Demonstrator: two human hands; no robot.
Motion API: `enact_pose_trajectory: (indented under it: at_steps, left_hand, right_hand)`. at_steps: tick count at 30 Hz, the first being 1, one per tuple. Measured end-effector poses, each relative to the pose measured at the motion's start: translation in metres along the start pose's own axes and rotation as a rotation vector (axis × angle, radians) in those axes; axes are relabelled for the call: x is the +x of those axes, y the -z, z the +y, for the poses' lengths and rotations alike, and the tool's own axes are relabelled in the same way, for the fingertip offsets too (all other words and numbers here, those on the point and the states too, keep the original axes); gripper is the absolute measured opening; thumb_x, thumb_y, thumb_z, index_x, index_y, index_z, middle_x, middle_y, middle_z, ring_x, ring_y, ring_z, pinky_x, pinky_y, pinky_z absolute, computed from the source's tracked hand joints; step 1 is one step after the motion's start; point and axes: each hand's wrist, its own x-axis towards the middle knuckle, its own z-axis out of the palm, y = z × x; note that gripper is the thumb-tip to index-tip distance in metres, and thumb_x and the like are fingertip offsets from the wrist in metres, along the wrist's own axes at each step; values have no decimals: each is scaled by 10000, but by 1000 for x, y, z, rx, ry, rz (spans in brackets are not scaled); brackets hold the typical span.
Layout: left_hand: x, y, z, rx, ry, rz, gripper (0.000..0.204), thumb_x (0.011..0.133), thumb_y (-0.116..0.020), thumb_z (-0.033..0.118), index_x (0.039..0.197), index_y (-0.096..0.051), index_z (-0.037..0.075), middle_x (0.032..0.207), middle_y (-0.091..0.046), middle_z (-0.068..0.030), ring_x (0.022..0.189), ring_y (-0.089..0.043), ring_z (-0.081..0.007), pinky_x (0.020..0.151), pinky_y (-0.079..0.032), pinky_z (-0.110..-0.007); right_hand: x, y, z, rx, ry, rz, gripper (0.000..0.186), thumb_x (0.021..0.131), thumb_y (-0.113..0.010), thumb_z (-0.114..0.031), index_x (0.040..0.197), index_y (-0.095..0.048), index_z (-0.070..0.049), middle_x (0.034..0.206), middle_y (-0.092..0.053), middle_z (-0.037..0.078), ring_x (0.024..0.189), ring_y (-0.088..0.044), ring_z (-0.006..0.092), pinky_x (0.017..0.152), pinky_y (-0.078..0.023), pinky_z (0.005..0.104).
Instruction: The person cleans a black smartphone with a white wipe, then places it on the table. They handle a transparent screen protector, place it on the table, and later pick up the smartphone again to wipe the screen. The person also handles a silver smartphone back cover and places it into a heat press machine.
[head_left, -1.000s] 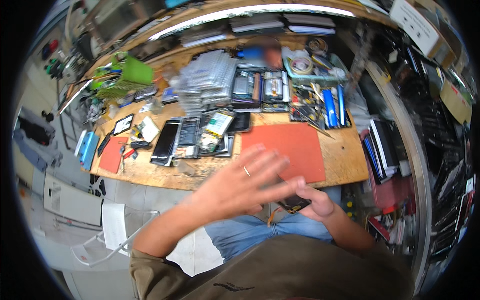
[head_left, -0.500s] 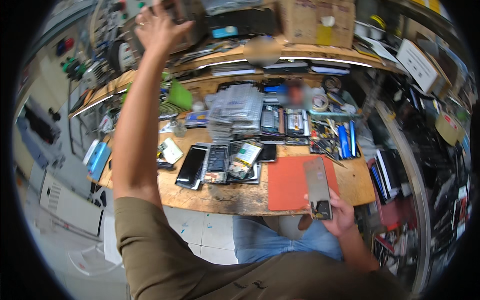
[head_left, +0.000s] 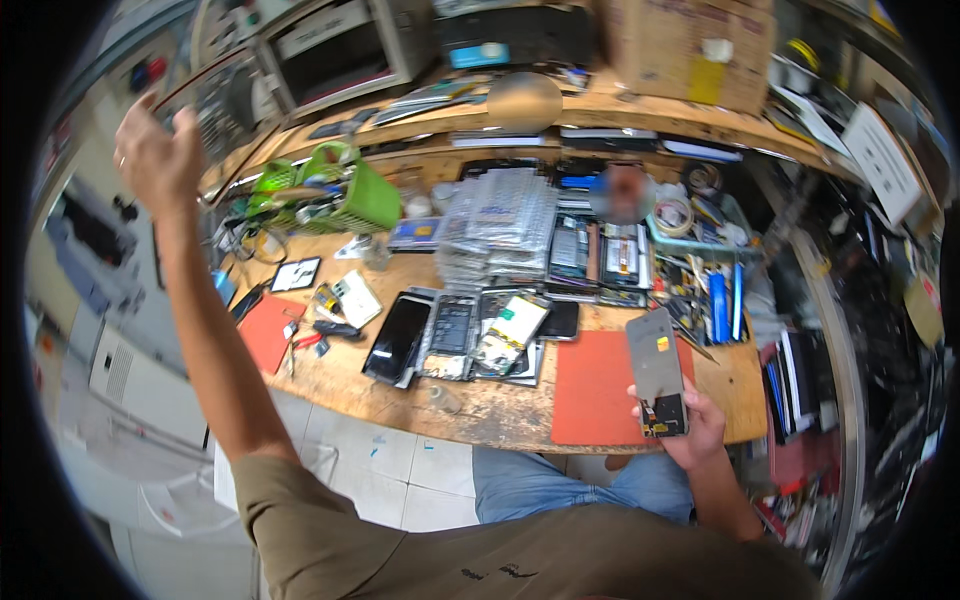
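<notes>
At the upper left my left hand (head_left: 160, 160) is raised at the free edge of a glass-paned door (head_left: 235, 110), thumb on one side and fingers on the other, slightly blurred. The door stands swung out from a box-shaped machine (head_left: 395, 40) with a dark chamber inside. My right hand (head_left: 698, 428) grips a phone screen panel (head_left: 656, 358) by its lower end, its grey back up and a flex cable showing at the bottom. The panel is held tilted above an orange mat (head_left: 595, 385) at the bench's front right.
Phones and opened phone parts (head_left: 450, 335) lie mid-bench, before a stack of clear plastic trays (head_left: 495, 220). A green basket (head_left: 370, 195) with tools stands left. Pliers and blue-handled tools (head_left: 718, 305) sit right. A cardboard box (head_left: 690, 50) rests on the shelf.
My left hand has moved left and down from the machine's front, and the machine's door now stands open. The view has shifted. My right hand still holds the panel.
</notes>
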Motion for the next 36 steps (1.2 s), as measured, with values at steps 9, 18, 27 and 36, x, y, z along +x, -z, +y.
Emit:
enact_pose_trajectory:
  at_steps: [9,18,27,36]
  left_hand:
    - [-57,41,105,-667,-400,-924,199,1089,-590,172,1046,-630,-18,945,-695,-136,865,-682,-309,801,-523,-439]
    - [-103,2,25,-1053,287,-763,252,1184,-471,165,1180,-636,-26,1028,-695,-74,953,-684,-135,877,-560,-305]
    - [-67,12,35,-877,64,-992,409,1176,-515,298,1126,-700,-63,1017,-744,-89,968,-662,-172,913,-506,-324]
    - [-10,-41,64,-1049,120,-916,367,1142,-605,285,1196,-744,-51,1028,-762,-52,950,-697,-120,864,-550,-293]
  right_hand:
    - [15,1,-5,-48,-13,-84,764,966,-612,-347,1565,-400,77,1441,-626,298,1226,-699,307,1091,-552,416]
    - [-2,33,-6,5,9,66,694,978,-551,-325,1534,-445,77,1390,-676,259,1169,-707,272,1040,-558,397]
    - [1,23,-2,-41,37,40,688,971,-586,-322,1518,-452,73,1403,-660,270,1184,-700,279,1050,-554,406]
    - [-19,44,-10,11,159,131,673,1015,-555,-408,1504,-511,52,1348,-679,305,1056,-735,305,901,-613,393]
